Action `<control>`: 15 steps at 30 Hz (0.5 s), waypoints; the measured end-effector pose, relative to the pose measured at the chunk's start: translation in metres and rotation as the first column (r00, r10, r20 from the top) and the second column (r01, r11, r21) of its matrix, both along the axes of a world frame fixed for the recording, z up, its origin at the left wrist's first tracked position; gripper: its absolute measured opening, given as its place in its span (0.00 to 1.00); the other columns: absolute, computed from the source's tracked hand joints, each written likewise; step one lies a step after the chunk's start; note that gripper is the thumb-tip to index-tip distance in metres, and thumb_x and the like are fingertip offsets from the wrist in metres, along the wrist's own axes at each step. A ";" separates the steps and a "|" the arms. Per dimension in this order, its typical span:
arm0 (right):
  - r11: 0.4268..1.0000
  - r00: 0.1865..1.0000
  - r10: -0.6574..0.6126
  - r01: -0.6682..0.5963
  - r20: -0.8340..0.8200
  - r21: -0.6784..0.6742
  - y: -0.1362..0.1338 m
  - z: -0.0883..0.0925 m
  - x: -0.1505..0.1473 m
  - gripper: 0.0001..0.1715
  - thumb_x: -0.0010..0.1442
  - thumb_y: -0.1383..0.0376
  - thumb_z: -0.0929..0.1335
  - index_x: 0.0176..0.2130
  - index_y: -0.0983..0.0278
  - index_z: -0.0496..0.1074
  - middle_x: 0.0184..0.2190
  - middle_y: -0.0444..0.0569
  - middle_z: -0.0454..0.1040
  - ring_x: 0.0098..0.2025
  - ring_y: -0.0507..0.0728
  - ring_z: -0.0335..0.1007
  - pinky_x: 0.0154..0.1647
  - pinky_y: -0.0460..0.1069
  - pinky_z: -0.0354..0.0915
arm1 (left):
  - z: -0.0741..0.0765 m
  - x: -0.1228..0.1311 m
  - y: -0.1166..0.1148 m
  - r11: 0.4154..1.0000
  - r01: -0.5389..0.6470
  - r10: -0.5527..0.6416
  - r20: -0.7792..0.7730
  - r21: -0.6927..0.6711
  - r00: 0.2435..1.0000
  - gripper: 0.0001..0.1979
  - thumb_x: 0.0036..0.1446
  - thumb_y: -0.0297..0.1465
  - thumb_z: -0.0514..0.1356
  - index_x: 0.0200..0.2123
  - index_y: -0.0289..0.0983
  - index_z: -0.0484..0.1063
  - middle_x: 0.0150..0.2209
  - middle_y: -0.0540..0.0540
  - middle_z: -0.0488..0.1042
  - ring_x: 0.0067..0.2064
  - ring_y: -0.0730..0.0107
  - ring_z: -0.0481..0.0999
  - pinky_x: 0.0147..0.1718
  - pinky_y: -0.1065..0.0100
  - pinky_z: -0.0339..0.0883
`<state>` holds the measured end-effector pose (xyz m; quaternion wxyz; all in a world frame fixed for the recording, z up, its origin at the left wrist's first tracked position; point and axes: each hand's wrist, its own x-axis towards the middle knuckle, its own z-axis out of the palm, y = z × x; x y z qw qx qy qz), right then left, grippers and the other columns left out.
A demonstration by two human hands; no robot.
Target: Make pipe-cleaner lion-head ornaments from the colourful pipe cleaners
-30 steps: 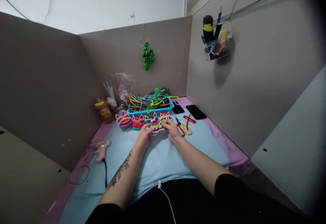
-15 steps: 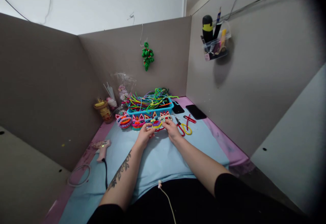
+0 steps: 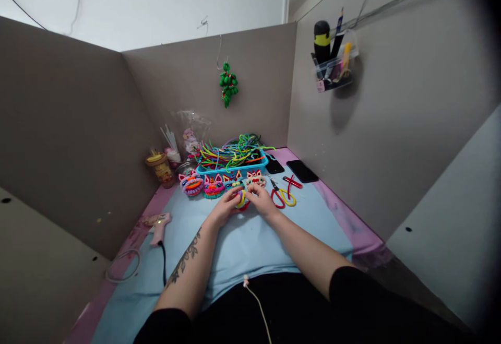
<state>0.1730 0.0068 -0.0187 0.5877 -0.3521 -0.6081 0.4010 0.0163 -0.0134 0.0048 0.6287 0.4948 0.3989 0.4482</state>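
Between my two hands is a small pipe-cleaner piece (image 3: 242, 199) in yellow, purple and red. My left hand (image 3: 227, 205) is closed around its left side, and the fingers hide part of it. My right hand (image 3: 261, 199) pinches at its upper right edge; the fingertips are partly hidden. Just behind the hands stands a row of fuzzy pipe-cleaner animal heads, among them a pink one (image 3: 213, 186), a purple one (image 3: 191, 183) and a white-and-red one (image 3: 255, 179).
A blue basket (image 3: 230, 170) heaped with pipe cleaners stands behind. Scissors (image 3: 284, 197), red pliers (image 3: 292, 182) and a phone (image 3: 301, 171) lie to the right. A pink glue gun (image 3: 159, 228) and a drink cup (image 3: 160, 169) are at left. Partitions enclose the table.
The pipe-cleaner piece has turned and now shows more yellow, less purple and red. My left hand has shifted right and covers more of it; the hands are closer together.
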 end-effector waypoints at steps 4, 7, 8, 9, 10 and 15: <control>0.987 0.992 -0.114 0.106 0.062 0.122 -0.004 0.004 -0.001 0.06 0.51 0.61 0.67 0.30 0.61 0.68 0.31 0.45 0.68 0.38 0.56 0.63 0.44 0.52 0.59 | -0.003 -0.001 0.000 0.998 0.048 -0.041 0.131 -0.045 0.990 0.27 0.41 0.36 0.69 0.48 0.42 0.69 0.42 0.43 0.72 0.37 0.64 0.75 0.31 0.65 0.71; 0.952 0.970 -0.242 0.230 0.033 0.201 -0.008 0.004 -0.004 0.06 0.52 0.61 0.67 0.33 0.60 0.69 0.38 0.48 0.67 0.45 0.58 0.62 0.49 0.54 0.58 | -0.006 0.004 0.000 0.999 0.013 -0.005 0.180 -0.046 0.984 0.27 0.40 0.35 0.69 0.47 0.41 0.69 0.41 0.43 0.72 0.37 0.65 0.74 0.33 0.64 0.71; 0.942 0.963 -0.269 0.258 0.025 0.213 -0.009 0.004 -0.005 0.07 0.52 0.61 0.67 0.34 0.59 0.69 0.39 0.49 0.66 0.46 0.59 0.61 0.50 0.54 0.58 | -0.007 0.005 0.001 0.999 -0.022 0.027 0.185 -0.033 0.982 0.28 0.40 0.36 0.69 0.47 0.41 0.68 0.41 0.44 0.72 0.37 0.66 0.74 0.34 0.65 0.71; 0.935 0.957 -0.289 0.278 0.022 0.221 -0.010 0.004 -0.005 0.06 0.52 0.61 0.67 0.34 0.59 0.69 0.40 0.49 0.65 0.47 0.59 0.60 0.51 0.55 0.57 | -0.008 0.007 0.001 0.998 -0.061 0.062 0.187 -0.011 0.980 0.28 0.40 0.36 0.69 0.47 0.41 0.68 0.41 0.44 0.71 0.37 0.66 0.74 0.34 0.65 0.70; 0.929 0.952 -0.305 0.292 0.022 0.225 -0.010 0.004 -0.006 0.06 0.53 0.62 0.67 0.33 0.59 0.69 0.40 0.50 0.64 0.48 0.59 0.60 0.53 0.55 0.56 | -0.008 0.008 0.001 0.995 -0.103 0.097 0.186 0.020 0.978 0.28 0.41 0.37 0.68 0.47 0.41 0.67 0.42 0.44 0.71 0.38 0.67 0.74 0.34 0.66 0.70; 0.951 0.959 -0.278 0.268 0.052 0.152 -0.010 0.002 -0.007 0.05 0.52 0.61 0.68 0.28 0.60 0.71 0.42 0.51 0.64 0.51 0.60 0.59 0.57 0.56 0.52 | -0.009 0.012 0.001 0.934 -0.260 0.227 0.155 0.244 0.962 0.27 0.42 0.35 0.68 0.47 0.42 0.66 0.45 0.46 0.70 0.41 0.69 0.72 0.39 0.70 0.67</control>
